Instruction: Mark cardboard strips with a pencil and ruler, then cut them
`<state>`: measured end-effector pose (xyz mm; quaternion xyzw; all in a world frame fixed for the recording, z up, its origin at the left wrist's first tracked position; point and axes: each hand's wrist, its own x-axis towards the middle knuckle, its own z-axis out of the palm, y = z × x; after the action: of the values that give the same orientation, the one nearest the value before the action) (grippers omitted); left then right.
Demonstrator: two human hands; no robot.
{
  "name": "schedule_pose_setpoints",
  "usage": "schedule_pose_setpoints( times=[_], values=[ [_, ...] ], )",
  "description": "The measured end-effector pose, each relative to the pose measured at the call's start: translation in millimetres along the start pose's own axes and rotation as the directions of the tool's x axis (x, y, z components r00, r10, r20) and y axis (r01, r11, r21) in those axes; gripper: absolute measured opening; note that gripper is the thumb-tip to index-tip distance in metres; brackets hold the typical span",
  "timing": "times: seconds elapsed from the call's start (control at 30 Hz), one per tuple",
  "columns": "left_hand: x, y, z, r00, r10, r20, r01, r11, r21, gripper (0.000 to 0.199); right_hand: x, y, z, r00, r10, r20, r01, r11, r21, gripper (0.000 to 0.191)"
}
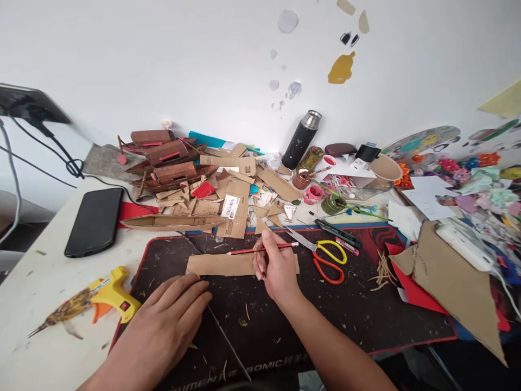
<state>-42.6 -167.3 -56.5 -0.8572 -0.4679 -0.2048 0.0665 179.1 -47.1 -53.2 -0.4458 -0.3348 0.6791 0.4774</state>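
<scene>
My left hand (pixel 175 315) lies flat, palm down, on the dark mat, fingers stretched out. Its fingertips touch the left end of a narrow brown cardboard strip (pixel 220 264). Over the strip's right part, my right hand (pixel 277 266) is closed, with a red pencil (pixel 242 251) between thumb and curled fingers. The pencil lies nearly level, point to the left along the strip's upper edge and its white end to the right. Part of the strip is hidden behind my right hand. Scissors (pixel 325 259) with yellow and red handles lie open just right of that hand.
A yellow glue gun (pixel 116 296) and black phone (pixel 94 222) lie at left. Behind the mat (pixel 228 326) are cardboard scraps (pixel 238 203), brown model boats (pixel 171 157), paint jars (pixel 313 194) and a black flask (pixel 301 141). A utility knife (pixel 337 232) and folded cardboard (pixel 456 282) lie right.
</scene>
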Motion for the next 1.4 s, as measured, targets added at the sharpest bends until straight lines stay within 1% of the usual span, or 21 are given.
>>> schedule_pose_setpoints(
  times=[0.1, 0.2, 0.3, 0.43, 0.5, 0.67, 0.77, 0.83, 0.93, 1.0, 1.07, 1.27, 1.4],
  values=[
    [3, 5, 12.2, 0.999, -0.020, 0.039, 0.020, 1.000, 0.001, 0.034, 3, -9, -9, 0.999, -0.042, -0.031, 0.042, 0.999, -0.018, 0.059],
    [6, 7, 20.6, 0.996, -0.022, 0.082, 0.022, 1.000, 0.010, 0.037, 8, -17, -20, 0.996, -0.050, -0.075, 0.049, 0.999, -0.018, 0.061],
    [9, 9, 24.2, 0.995, -0.013, 0.101, 0.011, 1.000, 0.015, 0.036, 13, -19, -30, 0.994, -0.055, -0.095, 0.053, 0.998, -0.027, 0.061],
    [11, 12, 24.5, 0.996, -0.036, 0.086, 0.037, 0.999, -0.002, 0.035, 19, -16, -40, 0.990, -0.074, -0.119, 0.071, 0.997, -0.029, 0.060],
    [13, 13, 24.9, 0.995, -0.043, 0.087, 0.043, 0.999, 0.009, 0.038, 20, -13, -43, 0.989, -0.074, -0.125, 0.071, 0.997, -0.022, 0.060],
    [26, 8, 30.1, 0.993, -0.038, 0.112, 0.031, 0.997, 0.067, 0.042, 15, -6, -44, 0.994, -0.058, -0.092, 0.056, 0.998, -0.029, 0.060],
    [34, 2, 34.0, 0.985, -0.036, 0.169, 0.016, 0.993, 0.120, 0.045, 7, -4, -43, 0.996, -0.013, -0.083, 0.013, 1.000, 0.000, 0.060],
    [38, -1, 35.1, 0.975, -0.039, 0.219, 0.008, 0.990, 0.142, 0.051, 1, -4, -42, 0.997, 0.017, -0.073, -0.016, 1.000, 0.023, 0.061],
    [46, -6, 33.4, 0.962, 0.016, 0.273, -0.056, 0.989, 0.138, 0.058, -8, -6, -41, 0.997, 0.075, -0.036, -0.073, 0.996, 0.056, 0.063],
    [53, -9, 30.1, 0.953, 0.065, 0.296, -0.103, 0.988, 0.115, 0.056, -12, -8, -41, 0.993, 0.115, -0.008, -0.114, 0.991, 0.076, 0.064],
    [59, -12, 25.8, 0.942, 0.087, 0.324, -0.123, 0.988, 0.092, 0.053, -14, -11, -42, 0.991, 0.136, 0.006, -0.136, 0.986, 0.092, 0.064],
    [69, -25, 17.1, 0.911, 0.124, 0.394, -0.152, 0.988, 0.041, 0.063, -5, -26, -52, 0.995, 0.104, -0.009, -0.102, 0.988, 0.113, 0.062],
    [75, -24, 19.3, 0.869, 0.200, 0.453, -0.221, 0.975, -0.006, 0.062, 6, -33, -61, 0.996, 0.085, -0.018, -0.082, 0.990, 0.118, 0.061]
  ],
)
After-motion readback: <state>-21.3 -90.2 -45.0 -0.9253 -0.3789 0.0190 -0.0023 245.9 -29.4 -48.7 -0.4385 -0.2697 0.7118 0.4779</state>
